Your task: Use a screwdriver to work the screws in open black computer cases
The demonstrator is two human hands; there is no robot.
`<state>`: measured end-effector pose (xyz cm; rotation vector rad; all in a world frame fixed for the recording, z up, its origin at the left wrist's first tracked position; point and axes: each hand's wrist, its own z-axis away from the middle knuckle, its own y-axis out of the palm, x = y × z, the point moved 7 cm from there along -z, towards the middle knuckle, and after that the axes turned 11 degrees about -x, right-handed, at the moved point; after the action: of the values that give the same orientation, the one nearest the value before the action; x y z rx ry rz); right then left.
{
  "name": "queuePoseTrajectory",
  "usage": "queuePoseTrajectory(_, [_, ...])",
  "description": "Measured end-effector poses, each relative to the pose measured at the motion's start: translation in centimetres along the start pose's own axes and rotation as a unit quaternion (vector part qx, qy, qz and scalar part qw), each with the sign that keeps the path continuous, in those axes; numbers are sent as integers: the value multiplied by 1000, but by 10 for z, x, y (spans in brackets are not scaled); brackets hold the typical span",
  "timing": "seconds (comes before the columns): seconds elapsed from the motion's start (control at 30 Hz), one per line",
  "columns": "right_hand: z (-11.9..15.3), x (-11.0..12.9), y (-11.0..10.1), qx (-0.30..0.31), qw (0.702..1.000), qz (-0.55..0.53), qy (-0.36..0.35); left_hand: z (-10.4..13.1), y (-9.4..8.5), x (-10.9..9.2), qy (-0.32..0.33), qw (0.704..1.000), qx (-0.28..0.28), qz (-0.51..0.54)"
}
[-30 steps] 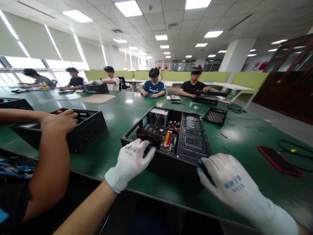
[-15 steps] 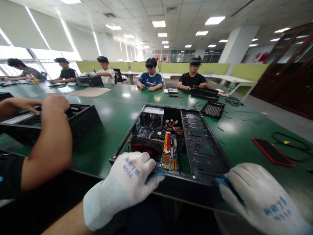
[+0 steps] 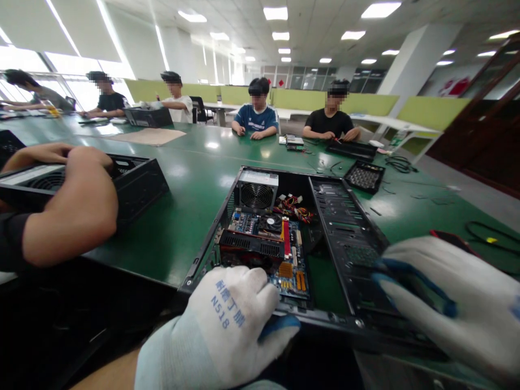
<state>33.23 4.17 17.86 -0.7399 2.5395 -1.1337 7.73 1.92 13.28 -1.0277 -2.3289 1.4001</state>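
An opened black computer case [image 3: 333, 317] lies on its side at the near edge of the green table. Inside it I see a fan-fronted power supply [image 3: 257, 194], a motherboard [image 3: 299, 290], a graphics card [image 3: 249, 248] and a bundle of coloured cables [image 3: 296, 208]. My left hand [image 3: 231, 319], in a white glove with blue finger coating, is closed over the near rim, thumb outside. At the front right corner hovers my right hand [image 3: 450, 303], gloved alike and blurred, with thumb and fingers apart; nothing shows between them, though whether it touches the case is unclear.
To the left, a co-worker's arm [image 3: 77, 200] reaches into another black case [image 3: 142, 189]. Beyond mine lie a black tray [image 3: 364, 176], loose cables [image 3: 400, 164] and small parts. A red-edged panel [image 3: 450, 236] shows partly behind my right hand. Several people sit across the table.
My right hand has risen from the front right corner, and its thumb and fingers have spread. My left hand keeps its hold on the rim. The whole view has shifted slightly.
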Motion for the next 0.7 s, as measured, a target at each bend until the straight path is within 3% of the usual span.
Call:
queuePoseTrajectory(0.13, [-60,5,55,108,993,29,-25,2,2,1,-2,1000,4,7])
queuePoseTrajectory(0.23, [-96,14,113,217,972,64,-70,1,4,3,-6,1000,3,0])
queuePoseTrajectory(0.37, [-118,19,188,353,928,97,-74,0,7,5,-17,1000,17,-6])
queuePoseTrajectory(0.43, [-121,21,215,388,914,103,-67,0,8,5,-22,999,26,-3])
queuePoseTrajectory(0.57, [-122,27,241,407,906,95,-62,0,7,6,-31,999,29,2])
queuePoseTrajectory(0.7, [-124,28,235,392,912,106,-68,-1,6,6,-31,999,33,10])
